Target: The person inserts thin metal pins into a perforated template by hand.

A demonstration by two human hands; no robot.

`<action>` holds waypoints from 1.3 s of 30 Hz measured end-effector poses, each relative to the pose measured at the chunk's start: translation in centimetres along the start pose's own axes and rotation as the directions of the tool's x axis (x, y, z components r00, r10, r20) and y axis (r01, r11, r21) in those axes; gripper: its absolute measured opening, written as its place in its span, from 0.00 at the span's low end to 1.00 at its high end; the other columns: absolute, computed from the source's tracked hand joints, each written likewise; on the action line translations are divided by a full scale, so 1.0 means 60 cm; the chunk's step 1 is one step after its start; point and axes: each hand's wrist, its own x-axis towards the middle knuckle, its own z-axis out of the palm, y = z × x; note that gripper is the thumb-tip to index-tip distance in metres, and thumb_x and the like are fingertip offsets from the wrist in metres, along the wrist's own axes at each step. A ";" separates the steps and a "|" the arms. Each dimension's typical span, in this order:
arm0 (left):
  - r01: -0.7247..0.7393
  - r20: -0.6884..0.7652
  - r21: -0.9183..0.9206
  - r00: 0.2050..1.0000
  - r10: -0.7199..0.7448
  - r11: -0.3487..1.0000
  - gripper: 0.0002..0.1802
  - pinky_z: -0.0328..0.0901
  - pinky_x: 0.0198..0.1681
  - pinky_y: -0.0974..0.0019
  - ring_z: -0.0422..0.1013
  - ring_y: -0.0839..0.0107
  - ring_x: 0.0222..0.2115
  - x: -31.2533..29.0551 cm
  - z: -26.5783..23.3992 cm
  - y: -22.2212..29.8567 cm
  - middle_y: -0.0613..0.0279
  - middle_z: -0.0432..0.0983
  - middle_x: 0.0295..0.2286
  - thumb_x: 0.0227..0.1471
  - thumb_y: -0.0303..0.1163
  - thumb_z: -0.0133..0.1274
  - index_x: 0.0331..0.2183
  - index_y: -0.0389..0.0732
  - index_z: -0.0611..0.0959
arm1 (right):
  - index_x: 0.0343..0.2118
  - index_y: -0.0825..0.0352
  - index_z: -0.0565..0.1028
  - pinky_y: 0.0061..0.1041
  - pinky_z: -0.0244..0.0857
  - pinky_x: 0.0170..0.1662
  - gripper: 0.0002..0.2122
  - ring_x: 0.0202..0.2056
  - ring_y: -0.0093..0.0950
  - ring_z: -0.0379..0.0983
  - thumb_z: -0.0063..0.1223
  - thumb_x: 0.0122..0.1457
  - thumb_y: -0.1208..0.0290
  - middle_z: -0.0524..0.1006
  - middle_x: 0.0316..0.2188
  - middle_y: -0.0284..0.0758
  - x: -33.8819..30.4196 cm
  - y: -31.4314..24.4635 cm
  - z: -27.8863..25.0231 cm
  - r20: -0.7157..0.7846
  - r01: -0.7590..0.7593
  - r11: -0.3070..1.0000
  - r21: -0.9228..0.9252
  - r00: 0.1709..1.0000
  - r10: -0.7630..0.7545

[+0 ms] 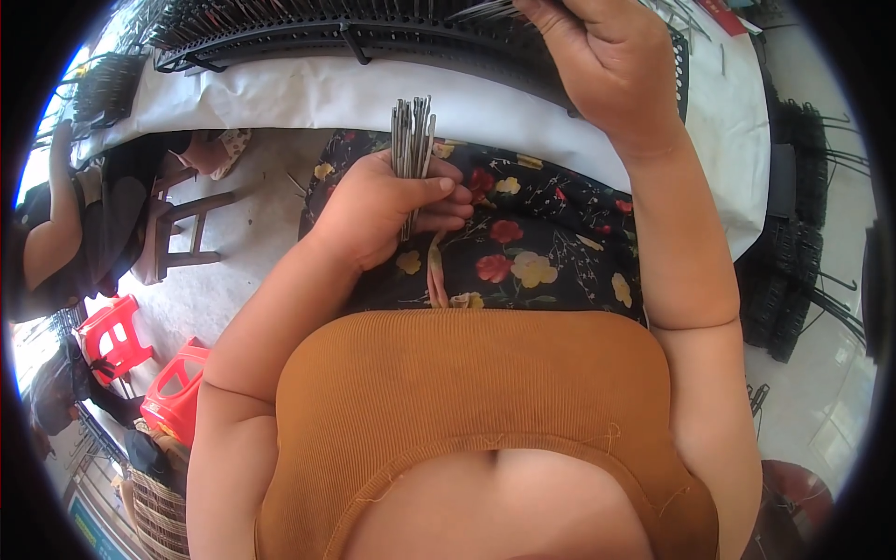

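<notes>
My left hand [401, 201] is wrapped round an upright bundle of thin metal rods [412, 140], held above my lap. Their ends stick up past my fingers, and some show below the palm. At the top edge, my right hand [611, 70] is raised over the table, with its thumb and fingers closed on several thin metal rods [490, 10] that point left. Part of that hand is cut off by the picture's edge. Just beyond it stands a long black rack [280, 47] with rows of slots and dark upright pieces in it.
White sheeting [252, 98] covers the table. Another black rack [107, 89] stands at the far left; black racks with hooks [798, 224] are at the right. A person [70, 224] sits left, near a wooden stool [187, 219]. Red plastic stools [177, 397] stand on the floor.
</notes>
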 end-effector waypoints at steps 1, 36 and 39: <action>-0.006 -0.005 0.000 1.000 0.006 1.000 0.09 0.77 0.39 0.61 0.79 0.58 0.34 -0.002 -0.002 0.000 0.45 0.78 0.34 0.55 0.20 0.53 0.39 0.27 0.76 | 0.35 0.71 0.78 0.23 0.70 0.34 0.04 0.30 0.30 0.79 0.55 0.57 0.83 0.80 0.29 0.41 0.010 -0.022 -0.004 0.085 -0.117 0.970 -0.214 0.987 0.138; -0.016 0.001 0.016 1.000 0.016 1.000 0.08 0.77 0.38 0.62 0.79 0.61 0.33 -0.008 -0.004 -0.004 0.48 0.78 0.33 0.56 0.20 0.53 0.39 0.29 0.78 | 0.43 0.67 0.80 0.48 0.48 0.66 0.10 0.59 0.41 0.66 0.50 0.62 0.72 0.79 0.46 0.40 0.046 -0.001 0.028 0.291 -0.099 0.695 -0.713 0.859 0.421; -0.005 0.004 0.028 1.000 0.005 1.000 0.08 0.77 0.38 0.63 0.79 0.61 0.33 -0.005 -0.004 -0.005 0.48 0.78 0.33 0.56 0.20 0.53 0.39 0.29 0.78 | 0.39 0.68 0.79 0.49 0.50 0.65 0.08 0.56 0.43 0.69 0.50 0.61 0.73 0.80 0.43 0.42 0.045 0.004 0.026 0.299 -0.059 0.705 -0.707 0.878 0.374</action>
